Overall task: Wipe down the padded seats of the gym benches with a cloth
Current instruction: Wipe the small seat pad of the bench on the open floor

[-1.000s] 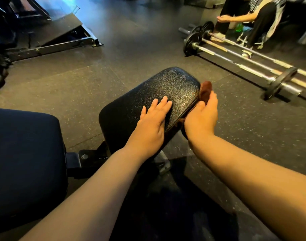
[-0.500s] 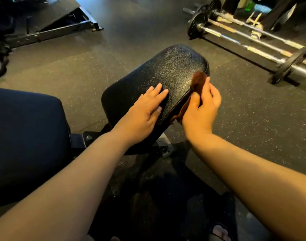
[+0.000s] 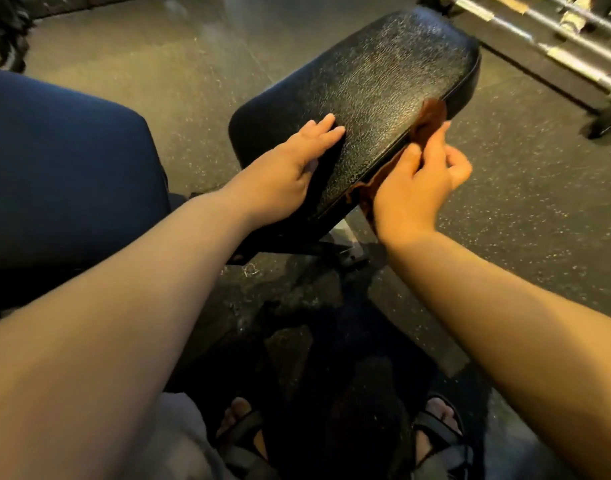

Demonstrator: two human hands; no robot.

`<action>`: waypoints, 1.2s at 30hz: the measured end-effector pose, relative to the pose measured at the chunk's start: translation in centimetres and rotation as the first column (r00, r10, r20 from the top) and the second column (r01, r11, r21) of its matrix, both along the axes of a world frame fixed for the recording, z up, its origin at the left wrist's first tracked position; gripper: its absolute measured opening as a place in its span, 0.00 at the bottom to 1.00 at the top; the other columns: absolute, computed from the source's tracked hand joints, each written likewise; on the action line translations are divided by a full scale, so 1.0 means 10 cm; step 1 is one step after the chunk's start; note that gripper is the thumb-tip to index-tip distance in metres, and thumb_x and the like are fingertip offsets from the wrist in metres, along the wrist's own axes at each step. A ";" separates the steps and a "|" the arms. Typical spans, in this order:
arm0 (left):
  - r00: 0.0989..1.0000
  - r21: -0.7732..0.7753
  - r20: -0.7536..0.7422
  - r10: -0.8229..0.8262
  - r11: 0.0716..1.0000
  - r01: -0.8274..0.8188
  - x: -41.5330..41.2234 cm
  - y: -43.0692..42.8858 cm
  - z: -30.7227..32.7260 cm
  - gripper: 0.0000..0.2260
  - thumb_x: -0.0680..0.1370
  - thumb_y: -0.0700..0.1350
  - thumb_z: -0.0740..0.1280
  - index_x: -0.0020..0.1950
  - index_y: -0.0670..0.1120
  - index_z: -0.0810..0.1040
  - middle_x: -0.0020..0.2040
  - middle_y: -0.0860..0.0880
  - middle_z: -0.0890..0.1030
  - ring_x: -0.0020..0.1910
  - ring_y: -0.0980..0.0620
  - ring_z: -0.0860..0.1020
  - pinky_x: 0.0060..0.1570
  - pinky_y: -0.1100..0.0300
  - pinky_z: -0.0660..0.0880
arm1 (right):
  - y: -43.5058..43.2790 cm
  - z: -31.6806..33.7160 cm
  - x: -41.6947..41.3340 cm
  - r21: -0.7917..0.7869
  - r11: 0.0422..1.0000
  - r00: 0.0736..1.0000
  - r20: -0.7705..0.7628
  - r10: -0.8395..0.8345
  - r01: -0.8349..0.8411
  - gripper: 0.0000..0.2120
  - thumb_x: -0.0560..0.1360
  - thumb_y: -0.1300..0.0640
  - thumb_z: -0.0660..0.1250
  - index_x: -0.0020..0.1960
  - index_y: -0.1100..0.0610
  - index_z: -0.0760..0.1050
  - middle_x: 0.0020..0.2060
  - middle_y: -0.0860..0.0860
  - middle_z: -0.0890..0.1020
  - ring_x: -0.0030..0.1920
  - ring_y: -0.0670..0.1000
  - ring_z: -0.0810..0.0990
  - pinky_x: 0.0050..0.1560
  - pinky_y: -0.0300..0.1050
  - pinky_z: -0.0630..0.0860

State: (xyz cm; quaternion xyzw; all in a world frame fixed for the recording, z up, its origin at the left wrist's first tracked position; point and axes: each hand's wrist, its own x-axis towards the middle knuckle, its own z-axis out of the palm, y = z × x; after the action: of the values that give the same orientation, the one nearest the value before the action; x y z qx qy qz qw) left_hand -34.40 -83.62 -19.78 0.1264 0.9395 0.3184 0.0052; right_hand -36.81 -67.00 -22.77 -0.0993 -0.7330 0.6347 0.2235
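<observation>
The left hand point(image 3: 290, 168) lay flat with straight fingers on the near part of the black padded seat point(image 3: 377, 81), steadying it, while the right hand point(image 3: 415, 183) had its grip closed on the brown cloth point(image 3: 432, 116), which was bunched against the seat's right edge. To do this pass well, I judged, the cloth needed pressing firmly along the seam at that edge and drawing toward the seat's near end. The left hand should brace the seat against tipping, leaving the textured top for overlapping strokes.
</observation>
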 end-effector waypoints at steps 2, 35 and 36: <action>1.000 0.001 0.017 0.006 1.000 -0.006 0.01 0.01 0.00 0.27 0.83 0.33 0.54 0.80 0.52 0.60 0.82 0.53 0.54 0.80 0.54 0.48 0.78 0.57 0.46 | -0.10 -0.02 0.03 -0.055 0.998 0.999 -0.029 -0.045 0.044 0.25 0.83 0.62 0.57 0.79 0.62 0.58 0.61 0.57 0.62 0.53 0.46 0.68 0.70 0.39 0.65; 0.997 0.011 -0.078 -0.019 1.000 0.020 0.01 0.19 -0.08 0.24 0.85 0.41 0.56 0.81 0.50 0.55 0.82 0.52 0.51 0.80 0.52 0.45 0.76 0.57 0.39 | -0.05 0.12 -0.20 0.057 0.987 0.980 0.121 -0.155 0.149 0.20 0.84 0.62 0.54 0.74 0.67 0.64 0.66 0.62 0.63 0.54 0.48 0.63 0.68 0.40 0.63; 0.996 0.015 -0.083 -0.021 1.000 0.023 0.00 0.22 -0.07 0.24 0.85 0.41 0.55 0.81 0.50 0.55 0.82 0.52 0.51 0.80 0.52 0.45 0.76 0.57 0.39 | -0.03 0.14 -0.19 0.076 0.989 0.986 0.102 -0.131 0.124 0.20 0.83 0.63 0.54 0.73 0.69 0.64 0.65 0.63 0.63 0.54 0.48 0.63 0.69 0.42 0.63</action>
State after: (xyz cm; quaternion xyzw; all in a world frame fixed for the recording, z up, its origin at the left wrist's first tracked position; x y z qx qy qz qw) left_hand -34.40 -81.42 -20.48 0.1499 0.9349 0.3202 -0.0314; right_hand -38.69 -67.27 -21.38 -0.1718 -0.7576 0.5872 0.2275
